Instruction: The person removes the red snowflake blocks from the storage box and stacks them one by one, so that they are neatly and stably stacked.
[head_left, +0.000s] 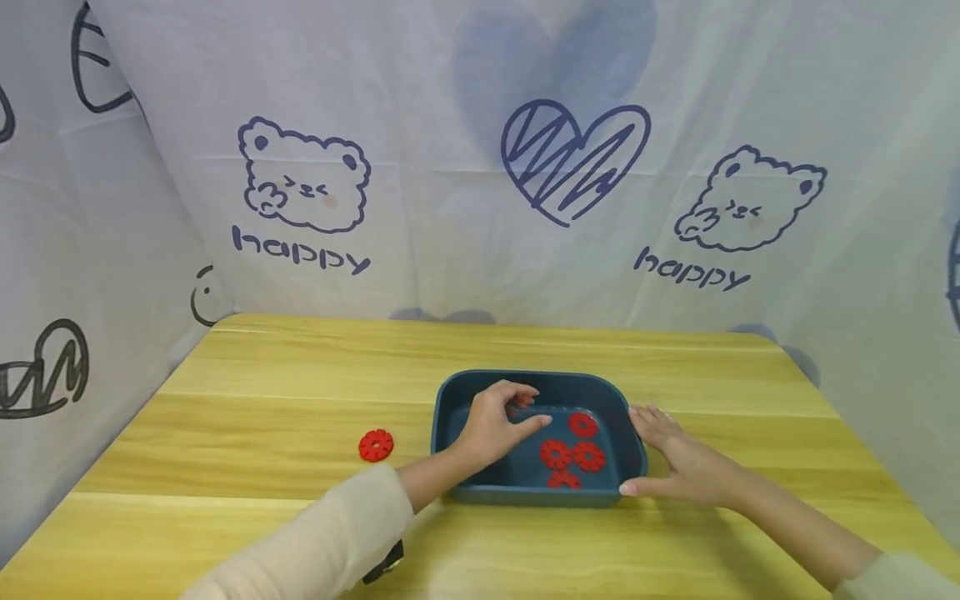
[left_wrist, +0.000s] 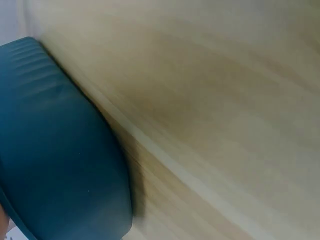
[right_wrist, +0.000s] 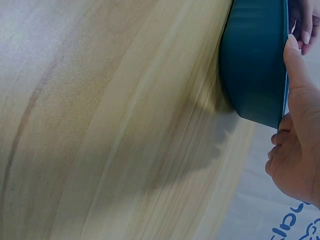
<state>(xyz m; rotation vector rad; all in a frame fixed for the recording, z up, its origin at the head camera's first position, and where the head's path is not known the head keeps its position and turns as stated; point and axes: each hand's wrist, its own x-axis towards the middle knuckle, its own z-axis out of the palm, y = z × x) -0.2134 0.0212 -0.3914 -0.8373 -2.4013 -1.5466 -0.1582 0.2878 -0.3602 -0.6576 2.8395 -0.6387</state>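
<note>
A dark blue rectangular tray (head_left: pixel 525 497) with rounded corners stands on the table, and several red notched discs (head_left: pixel 588 456) lie toward its right side. My left hand (head_left: pixel 498 425) hovers over the inside, thumb and fingers apart with nothing seen between them. At the tray's right end, my right hand (head_left: pixel 678 458) touches the wall, its thumb by the near corner and its fingers spread farther back. The right wrist view shows that thumb (right_wrist: pixel 296 65) along the rim. Another red disc (head_left: pixel 376 445) lies on the wood left of the tray.
The wood-grain table (head_left: pixel 247 400) reaches back to a white cloth (head_left: pixel 435 208) with drawn bears and hearts. More cloth (head_left: pixel 97 225) hangs along the left side. A small black item (head_left: pixel 384 563) shows below the left sleeve.
</note>
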